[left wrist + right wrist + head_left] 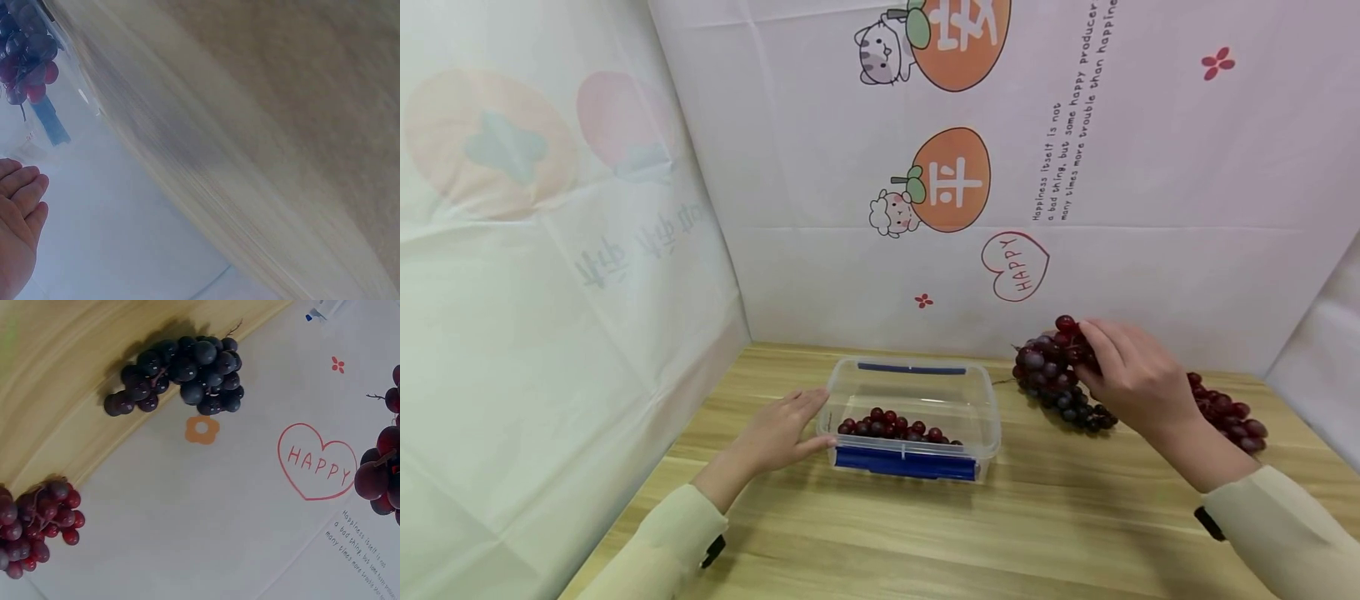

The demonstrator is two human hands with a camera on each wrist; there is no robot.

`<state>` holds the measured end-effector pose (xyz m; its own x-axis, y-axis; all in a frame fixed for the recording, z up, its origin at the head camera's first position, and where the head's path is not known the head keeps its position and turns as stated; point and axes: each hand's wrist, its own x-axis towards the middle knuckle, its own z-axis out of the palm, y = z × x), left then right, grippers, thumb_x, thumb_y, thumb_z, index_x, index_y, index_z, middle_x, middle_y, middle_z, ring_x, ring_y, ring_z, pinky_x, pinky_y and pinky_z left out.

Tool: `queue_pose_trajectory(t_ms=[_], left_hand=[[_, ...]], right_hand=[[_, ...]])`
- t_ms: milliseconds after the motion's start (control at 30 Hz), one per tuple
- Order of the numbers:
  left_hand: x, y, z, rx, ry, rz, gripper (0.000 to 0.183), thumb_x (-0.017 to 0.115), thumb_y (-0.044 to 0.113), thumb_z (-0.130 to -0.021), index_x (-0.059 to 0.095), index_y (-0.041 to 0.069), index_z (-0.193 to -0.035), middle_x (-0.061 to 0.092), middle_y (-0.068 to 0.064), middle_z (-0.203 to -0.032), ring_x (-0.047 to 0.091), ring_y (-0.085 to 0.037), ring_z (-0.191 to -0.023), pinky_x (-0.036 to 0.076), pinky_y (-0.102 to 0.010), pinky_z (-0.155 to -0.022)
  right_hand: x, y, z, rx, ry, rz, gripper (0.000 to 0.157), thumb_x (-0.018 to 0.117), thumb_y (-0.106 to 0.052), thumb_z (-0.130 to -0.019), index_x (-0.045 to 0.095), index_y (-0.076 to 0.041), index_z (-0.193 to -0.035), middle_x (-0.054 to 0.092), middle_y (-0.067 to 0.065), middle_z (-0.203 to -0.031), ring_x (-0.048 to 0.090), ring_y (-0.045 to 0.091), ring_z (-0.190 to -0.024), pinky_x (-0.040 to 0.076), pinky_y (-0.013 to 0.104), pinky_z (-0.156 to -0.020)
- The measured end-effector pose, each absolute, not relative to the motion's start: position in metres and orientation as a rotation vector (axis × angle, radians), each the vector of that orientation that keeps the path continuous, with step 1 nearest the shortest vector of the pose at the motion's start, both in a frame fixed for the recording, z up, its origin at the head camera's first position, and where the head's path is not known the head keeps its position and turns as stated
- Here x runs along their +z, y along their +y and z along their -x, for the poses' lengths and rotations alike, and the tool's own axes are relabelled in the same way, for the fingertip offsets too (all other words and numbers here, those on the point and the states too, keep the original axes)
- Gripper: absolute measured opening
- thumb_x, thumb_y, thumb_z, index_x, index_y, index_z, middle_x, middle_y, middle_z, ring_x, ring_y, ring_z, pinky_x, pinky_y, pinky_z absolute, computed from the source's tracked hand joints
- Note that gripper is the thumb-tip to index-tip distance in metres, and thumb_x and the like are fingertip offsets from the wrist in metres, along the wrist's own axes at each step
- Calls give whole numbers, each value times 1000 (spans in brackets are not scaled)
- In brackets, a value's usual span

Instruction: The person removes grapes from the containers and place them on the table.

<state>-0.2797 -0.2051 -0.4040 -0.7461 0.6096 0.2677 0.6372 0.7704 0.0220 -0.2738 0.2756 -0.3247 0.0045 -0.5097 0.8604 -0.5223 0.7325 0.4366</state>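
My right hand (1138,371) grips a bunch of dark red grapes (1045,362) and holds it up at the back right; part of this bunch (381,478) also shows at the edge of the right wrist view. Against the left side of a clear plastic box (988,417) with blue clips, my left hand (782,433) rests with its fingers extended. The box stands without a lid, and red grapes (891,425) lie inside it. In the left wrist view the left hand (22,219) shows near the box's blue clip (50,122).
A bunch of black grapes (194,372) lies on the wooden table (850,533) beneath the lifted bunch. Farther right is another red bunch (1232,417), partly hidden by the right wrist. Behind the table hangs a white printed cloth (820,275), with more cloth at both sides.
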Motion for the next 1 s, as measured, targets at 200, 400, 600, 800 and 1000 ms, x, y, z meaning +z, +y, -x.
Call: queue_pose_trajectory(t_ms=[200, 400, 600, 800, 1000], left_hand=[[-404, -205, 280, -164, -2719, 974, 79, 54, 55, -94, 39, -3, -146, 43, -18, -147, 41, -37, -133, 33, -51, -110], [-406, -205, 281, -153, -2721, 966, 79, 53, 56, -94, 39, -2, -146, 42, -16, -148, 41, -37, -133, 32, -49, -111], [-406, -205, 282, -144, -2717, 966, 80, 52, 57, -95, 39, -2, -146, 43, -16, -147, 42, -36, -133, 33, -49, -111], [-406, -205, 281, -150, -2719, 969, 80, 52, 57, -95, 39, -2, -146, 43, -17, -147, 42, -37, -133, 33, -50, -110], [-406, -206, 281, -155, -2718, 971, 80, 52, 57, -95, 39, -2, -146, 42, -17, -147, 41, -37, -133, 33, -51, -110]], right_hand=[[-329, 283, 266, -4, -1617, -853, 43, 49, -25, -101, 63, 15, -108, 65, 30, -96, 61, 48, -69, 52, 59, -58], [-334, 287, 260, -14, -1612, -867, 44, 48, -25, -101, 63, 16, -105, 65, 31, -93, 60, 48, -65, 51, 59, -54], [-341, 290, 255, -31, -1609, -872, 44, 47, -25, -102, 64, 16, -104, 65, 31, -93, 60, 47, -64, 51, 59, -53], [-351, 296, 251, -37, -1668, -876, 48, 44, -28, -104, 63, 16, -106, 64, 31, -94, 61, 47, -66, 52, 58, -53], [-360, 299, 249, -47, -1704, -876, 49, 42, -29, -105, 63, 16, -108, 65, 31, -94, 61, 47, -67, 52, 57, -54]])
